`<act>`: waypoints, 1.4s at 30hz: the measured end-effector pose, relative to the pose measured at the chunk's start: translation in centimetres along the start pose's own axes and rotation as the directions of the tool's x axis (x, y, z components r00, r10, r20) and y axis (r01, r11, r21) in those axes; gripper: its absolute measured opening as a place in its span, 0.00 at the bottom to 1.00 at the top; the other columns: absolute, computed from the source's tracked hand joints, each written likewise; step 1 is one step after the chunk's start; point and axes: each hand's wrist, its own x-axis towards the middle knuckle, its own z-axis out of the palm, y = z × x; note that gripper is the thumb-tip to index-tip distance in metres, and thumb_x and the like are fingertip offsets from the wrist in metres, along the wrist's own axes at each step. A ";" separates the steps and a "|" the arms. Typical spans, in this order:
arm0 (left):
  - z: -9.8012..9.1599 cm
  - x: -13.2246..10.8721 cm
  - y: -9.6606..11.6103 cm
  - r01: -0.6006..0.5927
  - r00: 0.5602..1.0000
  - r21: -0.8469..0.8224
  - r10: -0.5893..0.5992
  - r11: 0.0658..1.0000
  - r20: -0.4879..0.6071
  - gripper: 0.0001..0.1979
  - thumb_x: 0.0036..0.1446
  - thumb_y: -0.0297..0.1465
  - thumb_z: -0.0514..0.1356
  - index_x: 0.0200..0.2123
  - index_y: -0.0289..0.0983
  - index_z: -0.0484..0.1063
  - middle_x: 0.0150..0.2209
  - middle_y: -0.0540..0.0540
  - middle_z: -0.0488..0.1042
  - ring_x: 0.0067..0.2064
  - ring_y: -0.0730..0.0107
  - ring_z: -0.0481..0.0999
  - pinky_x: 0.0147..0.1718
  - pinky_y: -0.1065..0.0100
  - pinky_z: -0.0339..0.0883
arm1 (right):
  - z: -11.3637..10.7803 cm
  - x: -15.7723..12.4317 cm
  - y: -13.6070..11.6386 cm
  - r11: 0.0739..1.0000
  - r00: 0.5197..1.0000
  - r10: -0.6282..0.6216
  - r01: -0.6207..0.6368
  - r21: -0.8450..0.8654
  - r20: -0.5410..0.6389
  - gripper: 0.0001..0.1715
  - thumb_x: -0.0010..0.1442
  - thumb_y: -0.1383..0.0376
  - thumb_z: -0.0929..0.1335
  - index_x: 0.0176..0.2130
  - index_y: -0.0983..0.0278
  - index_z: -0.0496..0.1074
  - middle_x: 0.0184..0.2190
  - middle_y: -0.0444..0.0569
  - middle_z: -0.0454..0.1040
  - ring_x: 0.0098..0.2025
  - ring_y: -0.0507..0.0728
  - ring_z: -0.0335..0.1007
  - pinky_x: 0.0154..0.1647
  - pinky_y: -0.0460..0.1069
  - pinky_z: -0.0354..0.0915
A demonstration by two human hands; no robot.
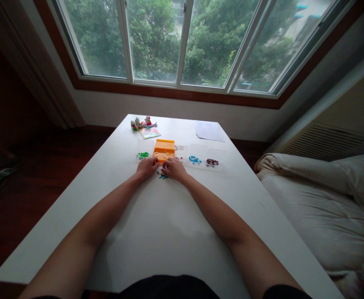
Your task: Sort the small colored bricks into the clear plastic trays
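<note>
An orange plastic box (164, 150) stands on the white table (157, 224) ahead of me. Both arms reach out to it. My left hand (146, 167) rests at the box's near left corner with its fingers curled. My right hand (174, 168) sits just to the right, fingers bent down onto the table. Between the two hands lies a small heap of tiny coloured pieces (162, 175). What either hand holds is too small to make out.
Clear trays flank the box: green pieces (143, 155) on the left, blue pieces (194, 159) and dark red pieces (212, 161) on the right. Small toy figures (141, 123), a printed card (150, 133) and a paper sheet (209, 131) lie further back. A bed (325, 207) adjoins the right side.
</note>
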 end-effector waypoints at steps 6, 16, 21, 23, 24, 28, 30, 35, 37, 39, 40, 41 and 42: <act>0.0 0.0 -0.1 0.010 1.000 -0.006 -0.010 1.000 0.014 0.11 0.62 0.38 0.56 0.39 0.42 0.77 0.36 0.47 0.80 0.36 0.65 0.76 0.36 0.68 0.63 | -0.2 0.0 -0.1 0.998 0.998 -0.051 0.049 0.044 0.037 0.15 0.58 0.53 0.73 0.39 0.60 0.79 0.38 0.48 0.74 0.41 0.55 0.68 0.43 0.47 0.57; 0.0 -0.1 0.0 0.025 1.000 0.019 -0.025 1.000 0.003 0.12 0.62 0.40 0.56 0.39 0.42 0.78 0.37 0.46 0.80 0.37 0.64 0.76 0.36 0.67 0.64 | 0.0 0.3 0.1 1.000 1.000 -0.006 0.006 0.010 0.008 0.08 0.64 0.63 0.69 0.40 0.61 0.79 0.36 0.49 0.76 0.41 0.55 0.70 0.42 0.47 0.59; 0.0 -0.1 0.1 0.040 0.999 0.018 -0.040 0.999 0.011 0.13 0.62 0.41 0.56 0.40 0.42 0.78 0.37 0.46 0.80 0.38 0.64 0.76 0.37 0.67 0.64 | -0.2 0.2 0.2 0.998 0.998 -0.059 0.058 0.015 0.028 0.09 0.63 0.65 0.69 0.42 0.60 0.80 0.38 0.49 0.77 0.43 0.56 0.70 0.45 0.48 0.59; 0.0 -0.1 0.1 0.037 0.999 0.013 -0.037 0.999 0.014 0.13 0.62 0.40 0.56 0.40 0.42 0.78 0.37 0.46 0.80 0.38 0.64 0.76 0.38 0.67 0.64 | -0.2 0.2 0.2 0.997 0.997 -0.074 0.073 0.016 0.036 0.09 0.62 0.64 0.70 0.42 0.60 0.80 0.38 0.50 0.77 0.43 0.57 0.70 0.46 0.48 0.60; 0.0 -0.1 0.1 0.035 0.999 0.009 -0.035 0.999 0.015 0.13 0.62 0.41 0.56 0.40 0.42 0.78 0.37 0.45 0.80 0.38 0.63 0.76 0.38 0.67 0.64 | -0.1 0.3 0.2 0.997 0.997 -0.075 0.075 0.013 0.037 0.09 0.62 0.64 0.70 0.42 0.61 0.80 0.38 0.50 0.77 0.44 0.57 0.70 0.46 0.49 0.60; -0.1 -0.1 0.0 0.032 0.999 -0.003 -0.032 0.999 0.019 0.14 0.62 0.41 0.56 0.41 0.42 0.78 0.37 0.45 0.80 0.38 0.63 0.76 0.38 0.67 0.64 | 0.2 0.4 0.5 0.998 0.998 -0.056 0.056 0.006 0.023 0.12 0.61 0.70 0.68 0.43 0.61 0.80 0.39 0.50 0.77 0.44 0.56 0.70 0.47 0.49 0.60; -0.1 -0.1 0.0 0.030 0.999 -0.003 -0.030 1.000 0.019 0.14 0.62 0.41 0.56 0.41 0.42 0.78 0.37 0.45 0.80 0.38 0.63 0.76 0.38 0.67 0.63 | 0.3 0.4 0.7 0.998 0.998 -0.053 0.053 0.017 0.018 0.13 0.62 0.72 0.67 0.43 0.62 0.80 0.40 0.50 0.78 0.44 0.56 0.71 0.48 0.48 0.61; -0.1 -0.1 0.0 0.033 0.999 0.007 -0.033 0.999 0.019 0.14 0.62 0.42 0.56 0.40 0.42 0.78 0.38 0.45 0.80 0.38 0.64 0.76 0.37 0.67 0.63 | 0.5 0.4 0.5 0.994 0.997 -0.076 0.075 0.078 0.009 0.14 0.62 0.73 0.67 0.44 0.62 0.79 0.42 0.50 0.78 0.46 0.56 0.71 0.49 0.48 0.62; 0.0 -0.1 0.0 0.036 0.999 0.008 -0.036 0.999 0.026 0.14 0.62 0.42 0.56 0.40 0.42 0.78 0.38 0.45 0.80 0.38 0.64 0.76 0.37 0.67 0.63 | 0.5 0.4 0.4 0.990 0.995 -0.097 0.095 0.104 0.013 0.15 0.61 0.74 0.67 0.45 0.62 0.79 0.42 0.50 0.78 0.46 0.55 0.71 0.48 0.48 0.62; 0.0 -0.1 0.0 0.029 0.999 0.008 -0.029 1.000 0.026 0.15 0.63 0.43 0.56 0.40 0.42 0.78 0.37 0.45 0.80 0.38 0.64 0.76 0.36 0.67 0.63 | 0.5 0.4 0.3 0.986 0.993 -0.117 0.114 0.123 0.014 0.15 0.61 0.74 0.67 0.45 0.62 0.78 0.43 0.49 0.78 0.45 0.55 0.72 0.48 0.47 0.62; 0.1 -0.1 0.0 0.023 0.999 0.007 -0.023 1.000 0.024 0.14 0.63 0.43 0.56 0.40 0.42 0.78 0.37 0.45 0.80 0.38 0.64 0.76 0.36 0.67 0.63 | 0.5 0.4 0.2 0.985 0.992 -0.122 0.120 0.127 0.014 0.15 0.62 0.74 0.67 0.45 0.62 0.78 0.43 0.49 0.78 0.45 0.55 0.72 0.48 0.47 0.62; 0.1 -0.1 0.0 0.018 1.000 0.007 -0.018 1.000 0.020 0.14 0.63 0.43 0.56 0.40 0.42 0.78 0.37 0.45 0.80 0.37 0.63 0.76 0.36 0.67 0.63 | 0.4 0.4 0.1 0.985 0.992 -0.123 0.121 0.126 0.014 0.15 0.62 0.73 0.67 0.45 0.61 0.78 0.43 0.49 0.78 0.45 0.55 0.72 0.47 0.47 0.62; 0.1 -0.1 0.0 0.017 1.000 0.008 -0.017 1.000 0.017 0.14 0.62 0.42 0.56 0.40 0.42 0.78 0.37 0.45 0.80 0.37 0.63 0.76 0.36 0.67 0.62 | 0.3 0.3 0.0 0.986 0.993 -0.121 0.119 0.116 0.014 0.14 0.63 0.73 0.67 0.45 0.61 0.78 0.43 0.49 0.78 0.45 0.55 0.72 0.47 0.47 0.62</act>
